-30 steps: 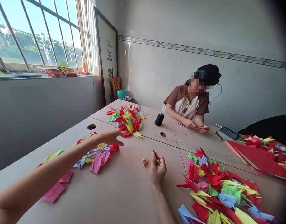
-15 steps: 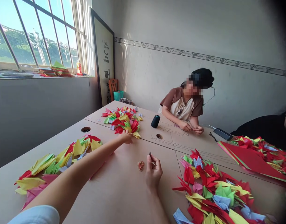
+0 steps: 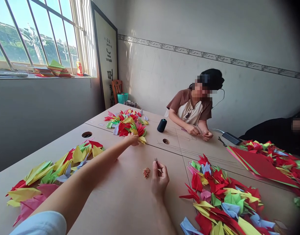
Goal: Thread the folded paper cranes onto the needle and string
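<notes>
My left hand [image 3: 132, 139] reaches across the tabletop and rests at the near edge of a heap of folded paper cranes [image 3: 126, 122], by a yellow crane [image 3: 142, 140]. Whether its fingers grip anything, I cannot tell. My right hand [image 3: 160, 179] stands on the tan table [image 3: 120, 199], pinching a thin dark needle-like item [image 3: 155, 160]. Just left of it lies a tiny heap of orange-red bits [image 3: 146, 172]. A large crane pile [image 3: 220, 199] lies to the right, and another [image 3: 54, 173] lies under and beyond my left forearm.
A seated co-worker [image 3: 191, 107] works with both hands at the far side. Nearby stand a black thread spool [image 3: 162, 125] and a dark power bank [image 3: 231, 138]. Red paper sheets [image 3: 260, 164] and more cranes lie at the right. The table has round holes [image 3: 165, 141].
My left hand has moved forward from above the left pile to the far crane heap. My right hand keeps its pinch, and the view has swung slightly.
</notes>
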`<state>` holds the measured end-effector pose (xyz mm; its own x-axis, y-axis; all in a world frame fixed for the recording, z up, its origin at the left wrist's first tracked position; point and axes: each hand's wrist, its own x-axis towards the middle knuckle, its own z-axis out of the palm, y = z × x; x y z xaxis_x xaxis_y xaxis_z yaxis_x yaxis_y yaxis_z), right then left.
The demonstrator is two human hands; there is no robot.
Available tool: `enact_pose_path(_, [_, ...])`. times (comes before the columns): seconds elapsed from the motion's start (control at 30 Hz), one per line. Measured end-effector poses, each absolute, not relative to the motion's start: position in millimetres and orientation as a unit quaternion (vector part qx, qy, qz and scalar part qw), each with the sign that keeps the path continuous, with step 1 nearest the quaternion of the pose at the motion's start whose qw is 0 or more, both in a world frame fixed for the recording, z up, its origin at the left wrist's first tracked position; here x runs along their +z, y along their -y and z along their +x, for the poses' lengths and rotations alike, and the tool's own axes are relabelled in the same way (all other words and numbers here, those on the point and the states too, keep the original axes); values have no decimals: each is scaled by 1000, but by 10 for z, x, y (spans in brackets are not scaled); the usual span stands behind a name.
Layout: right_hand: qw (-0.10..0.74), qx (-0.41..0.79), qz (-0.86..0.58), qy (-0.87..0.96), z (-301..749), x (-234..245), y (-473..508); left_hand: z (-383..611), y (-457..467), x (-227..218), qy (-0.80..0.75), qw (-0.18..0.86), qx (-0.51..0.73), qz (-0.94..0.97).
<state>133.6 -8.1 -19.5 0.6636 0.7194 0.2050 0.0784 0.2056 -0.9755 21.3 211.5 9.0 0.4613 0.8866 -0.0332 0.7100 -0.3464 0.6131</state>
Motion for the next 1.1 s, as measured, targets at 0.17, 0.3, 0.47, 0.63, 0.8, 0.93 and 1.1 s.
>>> enact_pose_path(0.17, [706,231,-579,338,1309,-183,84,255,-1949,136,-543,242,139,792])
enact_pose_path(0.3, [705,218,-586,333,1317,-188,75,405,-1789,180,-526,226,125,810])
enact_pose_path(0.47, [706,195,-576,364,1365,-231,60,513,-1738,201,-521,209,95,822])
enact_pose_path(0.63, [700,206,-583,357,1363,-234,64,430,-1747,357,-529,200,53,823])
enact_pose_path(0.8, [693,226,-591,345,1324,-228,73,99,-1732,741,-492,220,12,842])
enact_pose_path(0.93, [708,211,-581,341,1313,-234,78,-347,-1606,997,-484,237,-8,842])
enact_pose_path(1.1, [718,205,-568,346,1365,-292,57,-775,-1264,965,-466,254,-58,845])
